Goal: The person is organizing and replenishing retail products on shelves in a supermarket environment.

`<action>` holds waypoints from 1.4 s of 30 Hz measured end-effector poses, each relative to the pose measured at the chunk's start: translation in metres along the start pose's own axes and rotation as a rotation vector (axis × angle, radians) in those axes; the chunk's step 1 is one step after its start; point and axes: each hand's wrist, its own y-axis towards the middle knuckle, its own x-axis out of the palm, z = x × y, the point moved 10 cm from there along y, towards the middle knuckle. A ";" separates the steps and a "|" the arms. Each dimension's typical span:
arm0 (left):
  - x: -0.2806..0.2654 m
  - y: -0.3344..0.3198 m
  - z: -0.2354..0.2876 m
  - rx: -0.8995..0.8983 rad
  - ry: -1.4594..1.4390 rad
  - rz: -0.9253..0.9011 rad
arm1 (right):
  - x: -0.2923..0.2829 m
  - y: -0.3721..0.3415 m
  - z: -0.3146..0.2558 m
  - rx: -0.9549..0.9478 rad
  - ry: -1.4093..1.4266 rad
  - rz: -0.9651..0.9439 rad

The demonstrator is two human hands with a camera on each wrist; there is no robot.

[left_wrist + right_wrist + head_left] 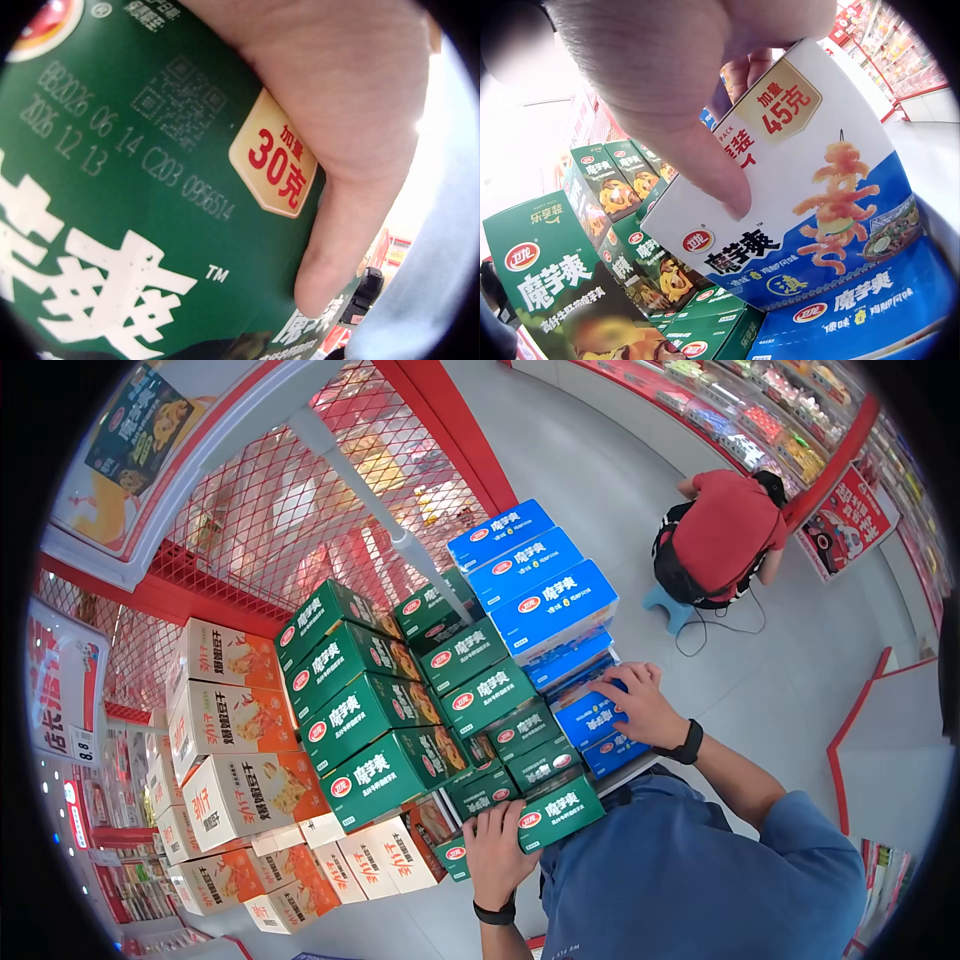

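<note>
My left hand (500,848) grips a green snack box (560,815) at the front of the green stack. In the left wrist view, its thumb lies along the edge of the green carton, beside a yellow "30克" label. My right hand (640,705) holds a blue-and-white snack box (588,712) on the right of the stack. Its thumb (724,180) presses the white printed face in the right wrist view, and its other fingers reach over the far side, partly hidden. Another blue box (847,307) lies beneath it.
Tall rows of green boxes (375,775) and orange-white boxes (250,790) stand to the left, blue boxes (555,605) behind. A white pole (375,505) rises among them before a red mesh rack (260,510). A person in red (725,535) crouches near a blue stool (670,608).
</note>
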 end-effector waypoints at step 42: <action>0.001 0.000 0.000 0.016 0.018 -0.021 | 0.001 0.005 0.002 -0.026 0.008 -0.001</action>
